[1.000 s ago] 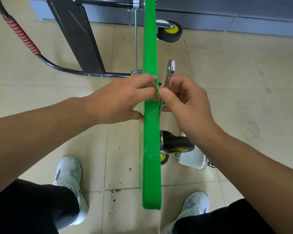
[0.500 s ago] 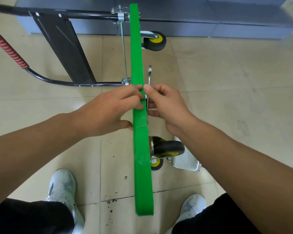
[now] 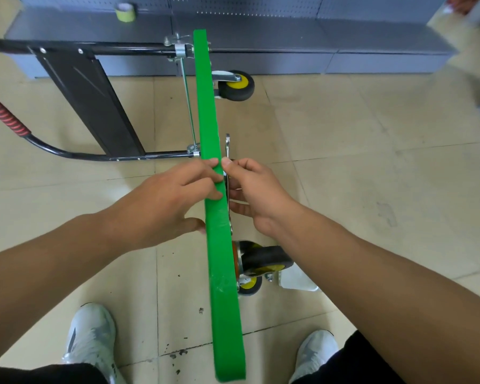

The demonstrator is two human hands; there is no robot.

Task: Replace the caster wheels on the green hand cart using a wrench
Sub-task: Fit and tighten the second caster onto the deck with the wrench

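The green hand cart deck stands on its edge on the tiled floor, its underside facing right. My left hand grips the deck's top edge from the left, fingers over the rim and thumb below. My right hand holds a silver wrench flat against the underside; the wrench's head sticks up past my thumb. A black caster with a yellow hub sits on the near end of the underside, and a smaller caster shows below it. Another caster is at the far end.
The cart's folded black handle with a red grip and a black panel lie to the left. A white basket sits on the floor behind the near caster. A grey shelf base with a tape roll runs along the back. My shoes are below.
The view has shifted so the cart appears further left and lower. The wrench has swung closer to the deck, now nearly parallel to it. Both hands keep their holds.
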